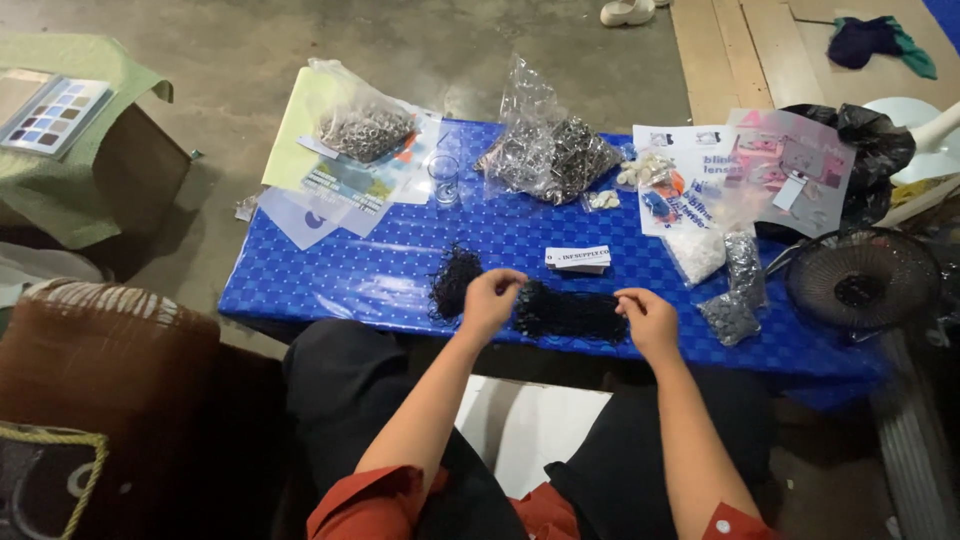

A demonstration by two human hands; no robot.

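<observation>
Centre frame, on blue table (330,270): left hand (487,300) and right hand (648,318) pinching ends of black bead pile (568,312). Advisable: keep fingertip pinch light, strand low over table.

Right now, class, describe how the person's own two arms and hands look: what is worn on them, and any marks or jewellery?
The left hand and right hand are bare: no gloves, and no rings, watch or bracelet can be made out. Both forearms are uncovered. Rust-red fabric sleeves end near the elbows, the left sleeve loosely bunched, the right sleeve showing a small pale button-like dot at its edge. No markings are visible.
</observation>
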